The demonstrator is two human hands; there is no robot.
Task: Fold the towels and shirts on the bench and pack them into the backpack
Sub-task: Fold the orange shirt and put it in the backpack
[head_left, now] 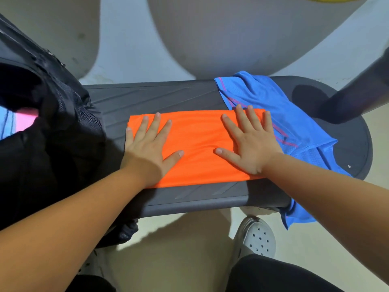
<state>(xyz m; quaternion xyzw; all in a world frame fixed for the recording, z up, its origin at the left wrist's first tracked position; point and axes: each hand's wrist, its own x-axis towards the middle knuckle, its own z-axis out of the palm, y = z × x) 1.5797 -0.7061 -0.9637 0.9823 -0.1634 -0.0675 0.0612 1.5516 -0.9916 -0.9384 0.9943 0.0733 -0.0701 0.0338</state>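
Nearest to us, one grey clog (257, 239) is planted on the floor, and two bare forearms reach out over the bench (168, 98). The left hand (147, 148) lies flat with its fingers spread on the left end of the orange cloth (197, 144). The right hand (250, 144) does the same at the right end. Both palms are down, pinching nothing, just pressing the fold flat.

The orange cloth sits mid-bench as a tidy rectangle (shirt or towel, I can't tell, folded like this). Just past the right fingertips the blue shirt (273, 102) sprawls unfolded, touching the orange edge, with one corner hanging off the front of the bench. Over on the left the backpack (52, 154) gapes open against the bench end, with pink and pale-blue fabric (25, 121) showing inside.

So I'd call it past halfway: something is already packed, the orange one looks about ready to go in, and the blue one has yet to be folded.

The count is two hands, one orange cloth, one blue shirt, one backpack and one bench. How many pieces are in the bag, I can't say.
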